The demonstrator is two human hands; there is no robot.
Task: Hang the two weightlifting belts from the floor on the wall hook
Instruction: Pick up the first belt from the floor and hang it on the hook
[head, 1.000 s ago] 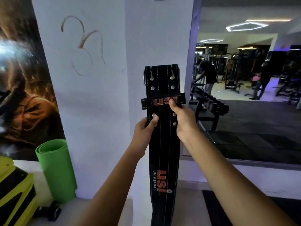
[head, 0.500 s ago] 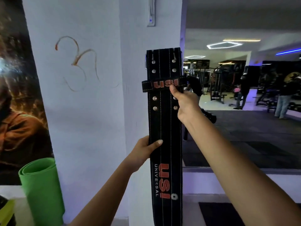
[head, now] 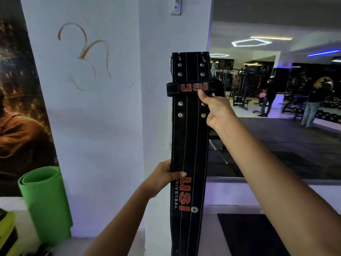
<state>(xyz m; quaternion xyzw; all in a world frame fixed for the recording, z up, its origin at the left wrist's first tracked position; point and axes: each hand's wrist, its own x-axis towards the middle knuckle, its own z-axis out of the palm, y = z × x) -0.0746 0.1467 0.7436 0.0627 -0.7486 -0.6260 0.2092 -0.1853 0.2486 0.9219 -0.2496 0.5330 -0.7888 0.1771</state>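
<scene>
Head view, with the white pillar (head: pixel 103 126) as the landmark: to its left a dark poster (head: pixel 20 108) covers the wall, and a rolled green mat (head: pixel 44 202) stands upright at the pillar's lower left, against it. An orange scrawl (head: pixel 84 52) marks the pillar's left face. In front of the pillar's right face the black weightlifting belt (head: pixel 188 145) is held upright, buckle end up, its lower length running out of the bottom of the picture. The left hand (head: pixel 162 180) has its grip clamped on the belt's left edge low down, thumb across the front just above the red lettering. The right hand (head: pixel 214 109) pinches the right edge higher up, thumb tip touching the keeper loop (head: pixel 190 88). Above the belt a small fitting with a blue light (head: pixel 176 7) sits high on the pillar. Right of the pillar a mirror (head: pixel 276 117) shows the gym.
</scene>
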